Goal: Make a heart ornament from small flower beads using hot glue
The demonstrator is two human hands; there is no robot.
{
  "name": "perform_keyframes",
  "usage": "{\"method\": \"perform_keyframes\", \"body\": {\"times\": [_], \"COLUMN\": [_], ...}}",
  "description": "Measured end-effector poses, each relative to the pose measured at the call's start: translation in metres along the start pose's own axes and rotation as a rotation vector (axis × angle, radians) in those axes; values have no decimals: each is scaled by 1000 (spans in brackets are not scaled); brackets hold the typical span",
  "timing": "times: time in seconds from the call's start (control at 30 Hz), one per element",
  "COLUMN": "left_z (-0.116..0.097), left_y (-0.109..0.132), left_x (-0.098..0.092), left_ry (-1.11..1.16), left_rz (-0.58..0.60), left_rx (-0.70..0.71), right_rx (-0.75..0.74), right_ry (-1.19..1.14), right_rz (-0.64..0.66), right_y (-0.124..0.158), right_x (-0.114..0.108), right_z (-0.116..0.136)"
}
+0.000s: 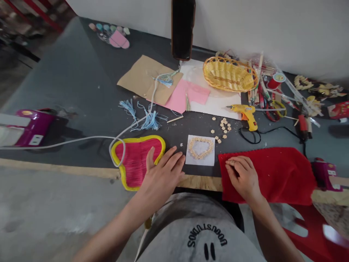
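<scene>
My left hand (163, 174) lies flat with its fingers stretched out, partly over a pink woven piece with a yellow border (133, 160) at the table's front edge. Its fingertips come close to a small white paper square (191, 160), on which pale flower-shaped pieces form a heart outline (201, 155). My right hand (244, 176) rests over a red cloth (278, 173), thumb and fingers pinched together. Something small and pale may be at its fingertips, too small to make out. Several loose flower-shaped pieces (224, 123) are scattered behind the square.
A yellow glue gun (247, 113) with a black cord lies behind the red cloth. Further back are a wicker basket (230, 74), a red thread spool (275, 82) and a phone (183, 29). Blue tassels (149, 118) and a white cord (92, 138) lie left; a purple box (35, 125) stands beyond.
</scene>
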State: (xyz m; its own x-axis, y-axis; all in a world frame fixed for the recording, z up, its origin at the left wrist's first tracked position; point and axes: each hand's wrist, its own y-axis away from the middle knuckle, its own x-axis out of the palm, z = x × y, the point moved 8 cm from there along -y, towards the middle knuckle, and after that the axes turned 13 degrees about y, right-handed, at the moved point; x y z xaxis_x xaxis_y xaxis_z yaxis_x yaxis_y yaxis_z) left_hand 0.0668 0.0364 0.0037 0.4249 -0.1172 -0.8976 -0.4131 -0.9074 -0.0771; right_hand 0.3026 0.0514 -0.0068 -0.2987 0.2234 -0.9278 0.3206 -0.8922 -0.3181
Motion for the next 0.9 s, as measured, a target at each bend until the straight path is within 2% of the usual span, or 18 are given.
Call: {"method": "perform_keyframes", "body": {"times": [0.23,0.4,0.53,0.7,0.9], "left_z": [4,0,-20,-55,-62], "left_y": [-19,-23,-17,-8,-7], "left_x": [-10,-12,3,30,39], "left_ry": [10,-2,0,41,-29], "left_rz": [53,40,22,109,153], "left_rx": [32,86,89,198,256], "right_rx": [91,51,-56,-238,-447], "right_ry": [1,-11,-22,-78,-55], "right_rz": [16,33,106,173,151], "right_y": [-16,-23,-37,-60,-73], "right_x": [1,7,9,9,12], "right_z": [7,16,18,21,36]}}
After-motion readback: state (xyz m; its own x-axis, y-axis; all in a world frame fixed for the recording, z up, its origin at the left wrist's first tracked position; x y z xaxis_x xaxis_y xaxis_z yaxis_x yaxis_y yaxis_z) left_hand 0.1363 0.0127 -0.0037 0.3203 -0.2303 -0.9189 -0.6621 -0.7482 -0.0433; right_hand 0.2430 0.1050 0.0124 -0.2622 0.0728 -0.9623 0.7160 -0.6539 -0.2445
